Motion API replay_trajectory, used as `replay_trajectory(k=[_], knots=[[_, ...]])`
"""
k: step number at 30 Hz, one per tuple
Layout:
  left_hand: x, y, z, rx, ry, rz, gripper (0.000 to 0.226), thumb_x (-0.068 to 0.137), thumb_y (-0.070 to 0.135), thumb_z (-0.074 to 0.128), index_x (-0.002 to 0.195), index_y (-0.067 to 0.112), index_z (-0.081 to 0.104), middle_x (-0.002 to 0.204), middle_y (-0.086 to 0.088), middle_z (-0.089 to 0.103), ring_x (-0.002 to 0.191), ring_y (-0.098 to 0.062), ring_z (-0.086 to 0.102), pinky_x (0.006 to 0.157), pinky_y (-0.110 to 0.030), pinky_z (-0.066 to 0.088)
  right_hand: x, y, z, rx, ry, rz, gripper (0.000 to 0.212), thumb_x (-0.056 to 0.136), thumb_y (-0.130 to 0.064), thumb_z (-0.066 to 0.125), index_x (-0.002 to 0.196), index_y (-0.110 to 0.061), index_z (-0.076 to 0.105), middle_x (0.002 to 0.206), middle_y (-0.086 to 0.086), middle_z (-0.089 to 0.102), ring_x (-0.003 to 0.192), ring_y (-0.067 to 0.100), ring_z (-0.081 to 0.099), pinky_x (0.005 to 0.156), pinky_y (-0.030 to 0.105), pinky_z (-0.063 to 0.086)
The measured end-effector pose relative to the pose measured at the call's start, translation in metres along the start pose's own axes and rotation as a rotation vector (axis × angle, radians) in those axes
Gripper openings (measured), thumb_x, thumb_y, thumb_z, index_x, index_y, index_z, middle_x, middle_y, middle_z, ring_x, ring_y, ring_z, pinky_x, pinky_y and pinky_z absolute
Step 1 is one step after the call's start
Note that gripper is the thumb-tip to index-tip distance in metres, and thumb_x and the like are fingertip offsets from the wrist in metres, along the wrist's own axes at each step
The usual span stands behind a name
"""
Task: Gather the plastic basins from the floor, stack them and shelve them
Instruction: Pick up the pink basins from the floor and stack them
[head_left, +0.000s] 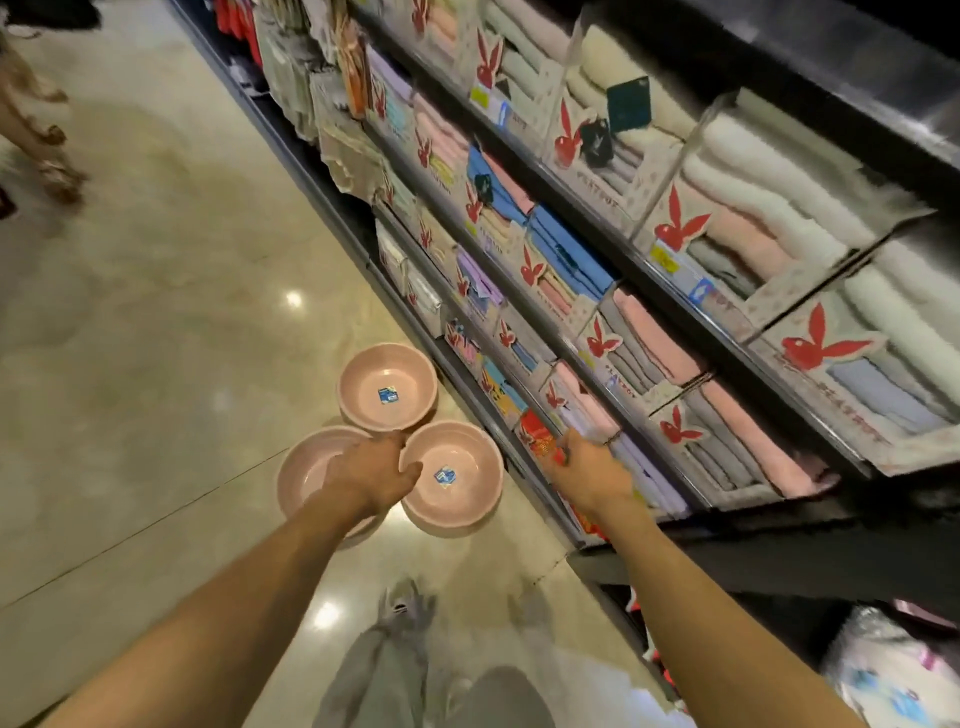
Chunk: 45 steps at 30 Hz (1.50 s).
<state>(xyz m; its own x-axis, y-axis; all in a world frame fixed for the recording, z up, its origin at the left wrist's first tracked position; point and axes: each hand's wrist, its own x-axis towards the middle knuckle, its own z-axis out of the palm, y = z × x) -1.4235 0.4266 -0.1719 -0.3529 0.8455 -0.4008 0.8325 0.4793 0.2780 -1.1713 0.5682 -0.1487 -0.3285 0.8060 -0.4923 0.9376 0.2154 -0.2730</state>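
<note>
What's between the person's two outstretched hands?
In the head view, one round pink plastic basin on the glossy floor lies between the left hand and right hand.

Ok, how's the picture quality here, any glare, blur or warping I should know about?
Head view: ceiling lights glare off the glossy floor; wide-angle warping tilts the towel shelves; the shoes and frame edges are blurred; the three pink basins and both hands stay fairly sharp.

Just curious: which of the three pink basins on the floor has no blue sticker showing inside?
The left basin, largely covered by the left hand. The far basin and the right basin each show a blue sticker.
</note>
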Motion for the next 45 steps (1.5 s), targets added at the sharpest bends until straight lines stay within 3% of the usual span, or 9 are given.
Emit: replay_trajectory(k=[6, 11, 19, 26, 29, 34, 41, 45], knots=[[0.065, -0.027, 0.023, -0.064, -0.101, -0.08, 0.051, 0.091, 0.056, 0.047, 0.126, 0.02, 0.056, 0.122, -0.006, 0.069, 0.112, -0.03, 0.063, 0.096, -0.046, 0.049, 0.066, -0.007, 0.025, 0.025, -0.065, 0.06, 0.046, 0.084, -0.058, 0.05, 0.116, -0.025, 0.052, 0.11, 0.007, 0.066, 0.098, 0.034, 0.063, 0.079, 0.041, 0.048], [0.124, -0.05, 0.084, -0.184, -0.14, -0.172, 0.055, 0.093, 0.054, 0.048, 0.132, 0.015, 0.051, 0.123, -0.011, 0.067, 0.11, -0.033, 0.063, 0.09, -0.044, 0.051, 0.133, 0.009, 0.081, 0.019, -0.126, 0.113, 0.049, 0.083, -0.063, 0.051, 0.116, -0.027, 0.051, 0.113, 0.005, 0.065, 0.096, 0.032, 0.062, 0.079, 0.041, 0.048], [0.238, -0.095, 0.294, -0.34, -0.186, -0.281, 0.051, 0.093, 0.048, 0.055, 0.129, 0.011, 0.053, 0.117, -0.015, 0.068, 0.109, -0.036, 0.062, 0.091, -0.042, 0.051, 0.278, 0.087, 0.263, 0.016, -0.193, 0.145, 0.056, 0.092, -0.058, 0.051, 0.137, -0.025, 0.048, 0.129, 0.006, 0.061, 0.115, 0.031, 0.06, 0.087, 0.043, 0.05], [0.313, -0.142, 0.45, -0.405, -0.084, -0.366, 0.047, 0.094, 0.046, 0.055, 0.12, 0.006, 0.058, 0.111, -0.018, 0.07, 0.1, -0.039, 0.066, 0.084, -0.041, 0.054, 0.387, 0.158, 0.407, 0.032, -0.112, 0.201, 0.055, 0.087, -0.061, 0.056, 0.131, -0.026, 0.054, 0.122, 0.006, 0.066, 0.112, 0.032, 0.062, 0.087, 0.042, 0.049], [0.353, -0.161, 0.475, -0.357, 0.072, -0.276, 0.034, 0.093, 0.039, 0.056, 0.099, 0.006, 0.057, 0.098, -0.02, 0.068, 0.09, -0.041, 0.065, 0.073, -0.04, 0.05, 0.42, 0.184, 0.452, 0.027, -0.058, 0.217, 0.061, 0.084, -0.064, 0.058, 0.131, -0.026, 0.054, 0.122, 0.005, 0.066, 0.113, 0.033, 0.062, 0.088, 0.044, 0.05], [0.414, -0.185, 0.502, -0.165, 0.211, -0.117, 0.036, 0.093, 0.03, 0.057, 0.106, -0.004, 0.061, 0.103, -0.031, 0.066, 0.098, -0.046, 0.063, 0.084, -0.047, 0.05, 0.459, 0.211, 0.502, 0.014, -0.004, 0.236, 0.044, 0.074, -0.071, 0.054, 0.094, -0.033, 0.044, 0.091, -0.001, 0.059, 0.081, 0.026, 0.054, 0.072, 0.04, 0.044], [0.446, -0.204, 0.536, 0.007, 0.207, -0.097, 0.037, 0.093, 0.033, 0.057, 0.111, 0.001, 0.052, 0.107, -0.029, 0.065, 0.097, -0.047, 0.063, 0.075, -0.042, 0.047, 0.487, 0.21, 0.542, 0.028, 0.131, 0.173, 0.038, 0.077, -0.059, 0.056, 0.095, -0.026, 0.049, 0.078, -0.005, 0.054, 0.07, 0.025, 0.055, 0.066, 0.037, 0.042], [0.443, -0.202, 0.535, 0.067, 0.231, -0.068, 0.027, 0.093, 0.022, 0.055, 0.11, 0.0, 0.051, 0.107, -0.031, 0.065, 0.095, -0.05, 0.064, 0.076, -0.047, 0.05, 0.489, 0.21, 0.546, 0.221, 0.123, 0.156, 0.03, 0.085, -0.043, 0.06, 0.102, -0.02, 0.05, 0.087, 0.001, 0.06, 0.075, 0.025, 0.062, 0.07, 0.041, 0.055]])
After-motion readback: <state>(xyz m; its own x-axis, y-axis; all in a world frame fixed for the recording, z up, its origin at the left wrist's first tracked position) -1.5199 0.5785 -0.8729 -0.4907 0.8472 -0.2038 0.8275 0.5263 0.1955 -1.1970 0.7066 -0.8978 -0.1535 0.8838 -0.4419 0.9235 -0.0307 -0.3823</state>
